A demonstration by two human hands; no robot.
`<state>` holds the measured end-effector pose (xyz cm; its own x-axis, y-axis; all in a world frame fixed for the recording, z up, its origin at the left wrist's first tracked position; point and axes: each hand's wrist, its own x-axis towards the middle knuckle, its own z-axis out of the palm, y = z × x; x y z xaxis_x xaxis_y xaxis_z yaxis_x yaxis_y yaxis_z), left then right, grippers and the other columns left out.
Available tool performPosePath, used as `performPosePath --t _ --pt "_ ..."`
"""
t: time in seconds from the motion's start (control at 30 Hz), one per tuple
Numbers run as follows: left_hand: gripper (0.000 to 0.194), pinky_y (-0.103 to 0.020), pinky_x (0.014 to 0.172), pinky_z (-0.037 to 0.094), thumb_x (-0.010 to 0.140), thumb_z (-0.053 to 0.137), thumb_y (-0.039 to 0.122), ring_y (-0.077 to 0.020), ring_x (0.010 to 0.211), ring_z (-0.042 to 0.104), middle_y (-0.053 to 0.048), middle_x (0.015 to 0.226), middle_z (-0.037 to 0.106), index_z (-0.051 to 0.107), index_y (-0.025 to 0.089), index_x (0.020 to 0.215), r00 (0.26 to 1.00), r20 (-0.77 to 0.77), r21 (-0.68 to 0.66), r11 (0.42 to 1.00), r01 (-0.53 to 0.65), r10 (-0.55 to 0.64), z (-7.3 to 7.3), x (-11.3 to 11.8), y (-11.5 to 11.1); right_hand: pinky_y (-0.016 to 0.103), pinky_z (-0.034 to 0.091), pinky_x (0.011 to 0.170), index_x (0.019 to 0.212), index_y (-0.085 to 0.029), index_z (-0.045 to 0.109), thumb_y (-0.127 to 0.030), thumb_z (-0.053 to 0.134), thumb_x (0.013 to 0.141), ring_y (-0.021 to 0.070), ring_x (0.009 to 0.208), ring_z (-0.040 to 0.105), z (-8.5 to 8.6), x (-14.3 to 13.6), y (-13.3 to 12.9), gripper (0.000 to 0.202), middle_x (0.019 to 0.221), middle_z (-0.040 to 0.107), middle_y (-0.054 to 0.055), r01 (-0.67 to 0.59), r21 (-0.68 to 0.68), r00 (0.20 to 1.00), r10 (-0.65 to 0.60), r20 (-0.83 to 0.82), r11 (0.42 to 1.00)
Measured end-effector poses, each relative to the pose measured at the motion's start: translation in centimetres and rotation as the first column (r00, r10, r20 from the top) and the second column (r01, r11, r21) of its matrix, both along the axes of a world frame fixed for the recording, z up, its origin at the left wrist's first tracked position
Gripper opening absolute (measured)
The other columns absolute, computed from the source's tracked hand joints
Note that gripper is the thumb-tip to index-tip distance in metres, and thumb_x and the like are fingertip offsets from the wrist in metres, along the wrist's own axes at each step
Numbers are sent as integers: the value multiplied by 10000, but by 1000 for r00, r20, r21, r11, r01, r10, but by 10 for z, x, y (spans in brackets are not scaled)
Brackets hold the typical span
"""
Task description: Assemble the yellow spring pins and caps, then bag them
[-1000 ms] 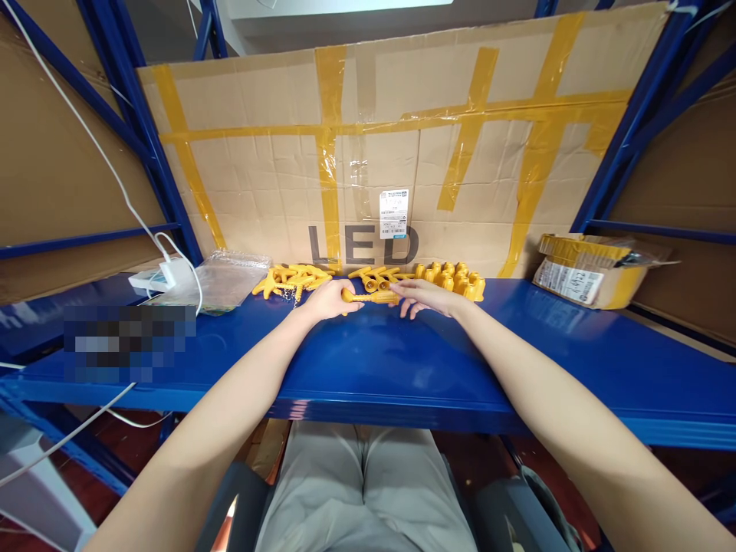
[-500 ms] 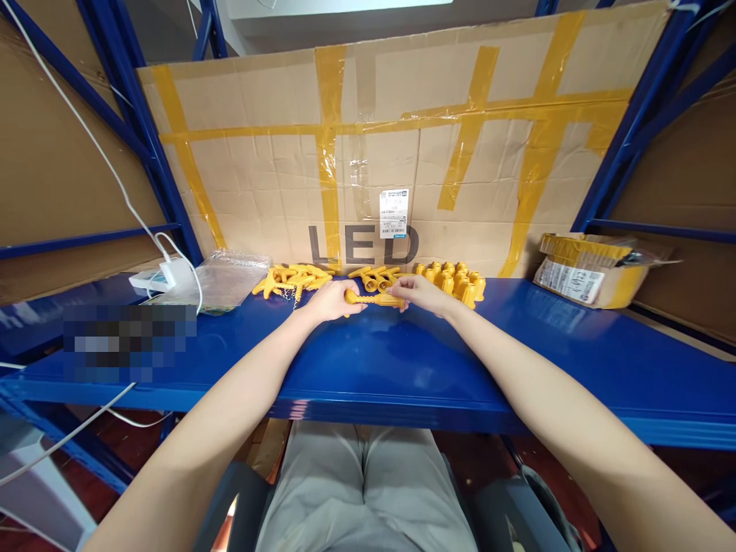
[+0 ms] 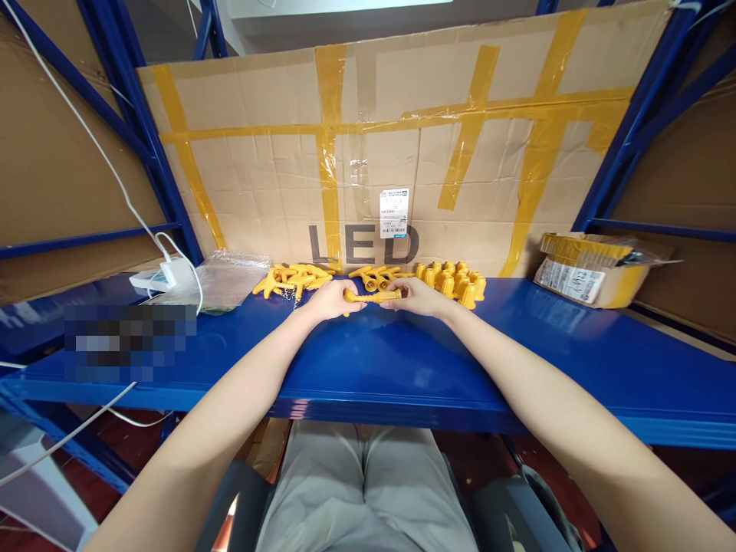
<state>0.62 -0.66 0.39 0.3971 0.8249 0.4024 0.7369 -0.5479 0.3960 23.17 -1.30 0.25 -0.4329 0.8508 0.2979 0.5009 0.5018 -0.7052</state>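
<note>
- A taped cardboard sheet (image 3: 258,184) stood along the back edge, its foot partly hidden by yellow parts.
- The blue tabletop (image 3: 391,364) stretched from the hands to its front edge and right corner.
- A pixelated patch (image 3: 129,341) by the front left corner could not be made out.
- A taped carton (image 3: 592,272) sat near the back right corner, a clear bag (image 3: 227,280) toward the back left.
- Near the back edge lay branched yellow pieces (image 3: 296,276) and, farther right, yellow cups (image 3: 454,282).
- The left hand (image 3: 332,300) gripped one end of the yellow piece (image 3: 373,297), covering it; the right hand (image 3: 421,297) curled closely around the other, its fingers looser a second earlier.
- That piece spanned between them, nearer the back edge; whether it touched down was unclear.
</note>
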Motion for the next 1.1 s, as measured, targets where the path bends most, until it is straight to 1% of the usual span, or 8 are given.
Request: performPosePath --t 0.17,0.4,0.6,0.7,0.8,0.9,1.0,1.1 --pt "277 -230 527 348 656 675 454 -132 526 539 38 571 595 591 202 737 997 -64 48 998 -30 33 4 1 -4 257 427 572 740 -145 601 -459 731 642 128 569 586 4 -2 -6 354 667 629 12 -37 -89 999 34 -35 995" --pt "287 -238 540 348 674 652 484 -142 535 526 46 547 573 594 216 761 995 -100 116 993 -8 20 4 1 -4 247 451 557 603 -145 578 -522 713 676 96 502 541 5 -4 -10 406 568 582 0 -54 -181 993 34 -111 982" --pt "282 -245 564 367 680 651 481 -152 569 546 40 579 593 602 220 773 993 -114 117 993 -13 26 2 0 -1 202 470 523 692 -137 597 -365 723 741 87 524 576 4 -2 -9 265 614 613 6 -82 -329 974 5 -227 941" --pt "298 -247 570 376 682 652 493 -157 589 557 31 616 611 606 218 790 992 -119 114 993 -30 44 2 -1 0 206 516 564 810 -141 605 -251 684 790 93 539 606 2 1 -7 137 655 653 19 -142 -439 927 -36 -373 887" --pt "325 -256 599 403 697 646 505 -165 614 571 26 646 620 617 219 848 990 -130 86 996 -39 50 1 -4 0 229 550 618 852 -135 603 -171 636 819 113 570 643 1 3 -4 59 674 671 35 -182 -490 870 -92 -484 852" --pt "488 -272 636 437 721 631 544 -175 662 588 8 748 642 588 223 1087 994 -106 71 997 -23 31 2 -7 1 224 551 611 860 -132 606 -127 610 829 125 606 667 4 2 -3 32 695 681 42 -154 -498 819 -172 -547 853" --pt "691 -286 670 465 768 589 572 -172 712 604 -30 947 643 410 240 1347 998 -3 108 992 -60 61 4 -9 1 239 555 658 853 -149 598 -119 623 819 127 655 679 9 -3 0 52 769 702 50 -85 -458 755 -243 -610 885" --pt "626 -309 722 484 825 558 480 -189 789 624 -53 1020 635 383 231 1373 983 61 144 973 -178 171 6 -11 2 267 552 720 877 -177 582 -168 673 785 132 722 680 13 -9 8 129 874 705 47 60 -310 738 -251 -626 949"
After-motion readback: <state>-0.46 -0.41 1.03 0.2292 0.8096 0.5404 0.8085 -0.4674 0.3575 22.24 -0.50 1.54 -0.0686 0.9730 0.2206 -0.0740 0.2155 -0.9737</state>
